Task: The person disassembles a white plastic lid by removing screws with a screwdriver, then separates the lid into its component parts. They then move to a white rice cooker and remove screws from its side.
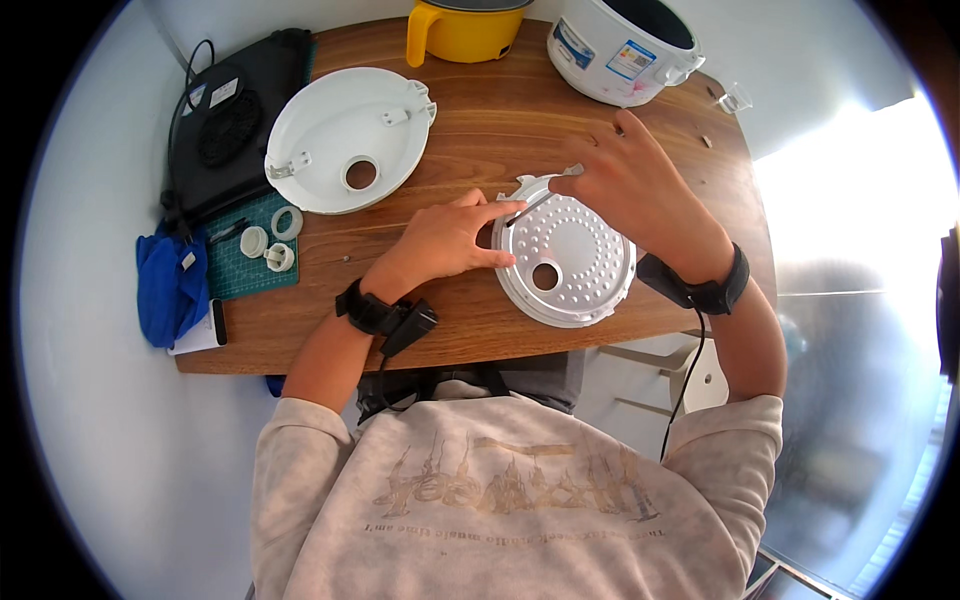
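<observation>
A round silvery-white rice cooker lid plate (578, 247) with raised dots and one round hole lies on the wooden table in front of me. My left hand (447, 237) is at its left edge, index finger and thumb apart, both against the rim. Over the plate's upper right, my right hand (632, 190) is closed around a tool that looks like a screwdriver (534, 208). Its thin shaft slants down to the left, and the dark tip is at the upper-left rim beside my left index finger. The handle is mostly hidden in my fist.
A white oval lid cover (335, 125) lies further left. Behind stand a yellow pot (470, 32) and a white rice cooker body (610, 55). Leftward are a black appliance (235, 120), green mat (245, 280), white ring (286, 223), small white parts (279, 258) and blue cloth (172, 285).
</observation>
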Tool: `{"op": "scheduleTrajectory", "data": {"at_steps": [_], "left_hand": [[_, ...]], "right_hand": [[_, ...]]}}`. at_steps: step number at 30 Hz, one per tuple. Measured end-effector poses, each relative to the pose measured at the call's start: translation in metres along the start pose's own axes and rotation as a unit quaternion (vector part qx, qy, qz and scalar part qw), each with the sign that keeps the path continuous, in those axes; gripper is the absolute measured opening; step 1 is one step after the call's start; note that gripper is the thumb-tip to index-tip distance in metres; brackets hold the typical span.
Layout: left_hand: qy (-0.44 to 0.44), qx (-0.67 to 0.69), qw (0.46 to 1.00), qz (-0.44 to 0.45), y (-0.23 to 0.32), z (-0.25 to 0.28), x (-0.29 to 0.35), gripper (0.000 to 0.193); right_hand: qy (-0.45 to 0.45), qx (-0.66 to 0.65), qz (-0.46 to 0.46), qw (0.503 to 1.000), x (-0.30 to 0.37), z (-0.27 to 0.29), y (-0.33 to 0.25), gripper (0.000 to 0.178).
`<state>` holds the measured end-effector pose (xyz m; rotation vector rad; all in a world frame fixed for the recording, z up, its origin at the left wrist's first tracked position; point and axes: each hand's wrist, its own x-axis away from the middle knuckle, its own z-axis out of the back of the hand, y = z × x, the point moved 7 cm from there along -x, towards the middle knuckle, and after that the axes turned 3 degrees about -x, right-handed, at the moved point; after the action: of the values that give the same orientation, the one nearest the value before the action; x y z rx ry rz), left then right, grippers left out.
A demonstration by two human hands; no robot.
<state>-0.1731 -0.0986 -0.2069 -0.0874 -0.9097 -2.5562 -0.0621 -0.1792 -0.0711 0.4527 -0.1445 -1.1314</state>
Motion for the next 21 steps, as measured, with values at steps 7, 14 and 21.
{"op": "scheduleTrajectory", "data": {"at_steps": [7,14,21], "left_hand": [[0.028,-0.012,1.0,-0.006,-0.003,-0.003,0.0,0.075],[0.074,-0.045,0.996,-0.001,0.002,-0.003,0.002,0.079],[0.105,-0.063,0.992,-0.026,0.008,-0.003,0.004,0.066]], "right_hand": [[-0.005,-0.078,-0.049,0.996,0.026,-0.001,0.003,0.022],[-0.169,-0.373,-0.207,0.888,0.075,-0.007,-0.007,0.031],[-0.133,-0.427,-0.265,0.854,0.09,-0.007,-0.009,0.027]]}}
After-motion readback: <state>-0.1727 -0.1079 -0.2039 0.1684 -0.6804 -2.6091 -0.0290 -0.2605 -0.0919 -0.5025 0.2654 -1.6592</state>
